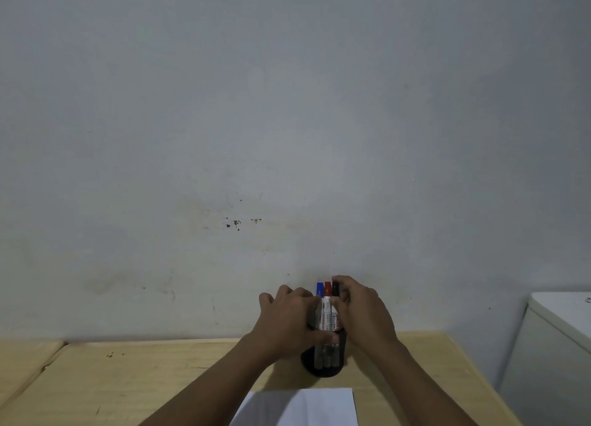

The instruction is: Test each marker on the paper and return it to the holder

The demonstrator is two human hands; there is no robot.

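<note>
Wooden table [134, 374], paper [323, 406] near — left hand [287, 323] steadies holder [323, 361], right hand [361, 310] pinches black marker [335, 288] — pick-up step; next, lift it clear and uncap.

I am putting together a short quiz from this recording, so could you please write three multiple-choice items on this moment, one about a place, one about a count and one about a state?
1. Where does the sheet of paper lie?
A. on the table in front of the holder, nearer the person
B. behind the holder, against the wall
C. on the white cabinet

2. How many marker caps stand up out of the holder?
A. one
B. three
C. five

3. What is the right hand doing?
A. lying flat on the paper
B. writing with an uncapped marker
C. closing its fingers round the black marker at its top

Answers: 1 A, the paper sits at the bottom edge below the holder. 2 B, the blue, red and black caps show. 3 C, its fingertips wrap the black cap while the left hand steadies the holder.
</note>
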